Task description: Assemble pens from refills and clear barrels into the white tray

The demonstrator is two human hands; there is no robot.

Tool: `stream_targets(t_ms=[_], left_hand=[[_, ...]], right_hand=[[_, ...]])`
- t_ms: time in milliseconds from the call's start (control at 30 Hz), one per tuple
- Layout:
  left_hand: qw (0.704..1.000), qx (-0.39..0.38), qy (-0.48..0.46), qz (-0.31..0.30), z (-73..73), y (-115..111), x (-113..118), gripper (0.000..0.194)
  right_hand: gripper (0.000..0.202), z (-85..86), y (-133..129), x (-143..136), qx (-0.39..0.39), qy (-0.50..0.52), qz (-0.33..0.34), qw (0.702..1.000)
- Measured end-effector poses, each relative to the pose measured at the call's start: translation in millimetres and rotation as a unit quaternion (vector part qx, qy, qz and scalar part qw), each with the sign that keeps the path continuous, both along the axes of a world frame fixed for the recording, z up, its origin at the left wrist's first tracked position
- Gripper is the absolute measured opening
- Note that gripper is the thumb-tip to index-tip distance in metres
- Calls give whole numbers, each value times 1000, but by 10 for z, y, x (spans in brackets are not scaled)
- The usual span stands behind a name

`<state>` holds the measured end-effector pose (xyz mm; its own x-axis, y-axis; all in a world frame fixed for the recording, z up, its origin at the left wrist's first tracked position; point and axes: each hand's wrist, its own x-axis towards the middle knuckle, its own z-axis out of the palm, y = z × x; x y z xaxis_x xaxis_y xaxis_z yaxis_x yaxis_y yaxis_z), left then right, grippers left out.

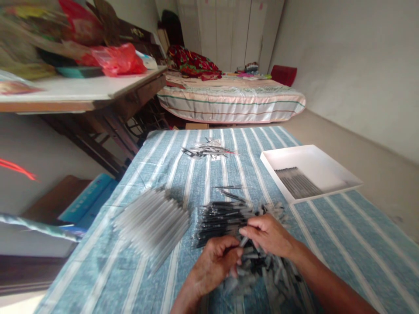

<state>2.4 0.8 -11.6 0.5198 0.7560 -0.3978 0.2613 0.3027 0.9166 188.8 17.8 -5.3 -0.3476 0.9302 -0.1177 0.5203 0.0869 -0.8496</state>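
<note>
Pale small piece | my left hand pinches near end, right hand far end, fingers nearly closed | axis slants away rightward | dark rods just beyond left hand

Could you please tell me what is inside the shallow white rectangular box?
A row of slim, dark greyish sticks lies side by side in the box, with part of its floor showing. Anything beneath the sticks is covered.

The left hand and right hand are bare. Behind the right hand, a bare right forearm widens away from the wrist. Fingernail details are too blurred to tell.
</note>
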Motion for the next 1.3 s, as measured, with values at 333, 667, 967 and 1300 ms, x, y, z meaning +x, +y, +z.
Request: stream_targets(t_ms=[333, 667, 967, 1300], left_hand=[[997, 34, -21, 64, 96, 5, -3, 21], [955, 84, -77, 272, 142, -5, -5, 28], [911, 49, -193, 360, 87, 12, -5, 27], [895, 83, -230, 373, 40, 34, -5, 22]], right_hand=[[43, 33, 5, 13, -31, 24, -29, 999], [14, 91, -183, -80, 78, -329, 153, 929], [14, 140, -264, -99, 124, -301, 144, 935], [12, -6, -412, -232, 48, -67, 1, 997]])
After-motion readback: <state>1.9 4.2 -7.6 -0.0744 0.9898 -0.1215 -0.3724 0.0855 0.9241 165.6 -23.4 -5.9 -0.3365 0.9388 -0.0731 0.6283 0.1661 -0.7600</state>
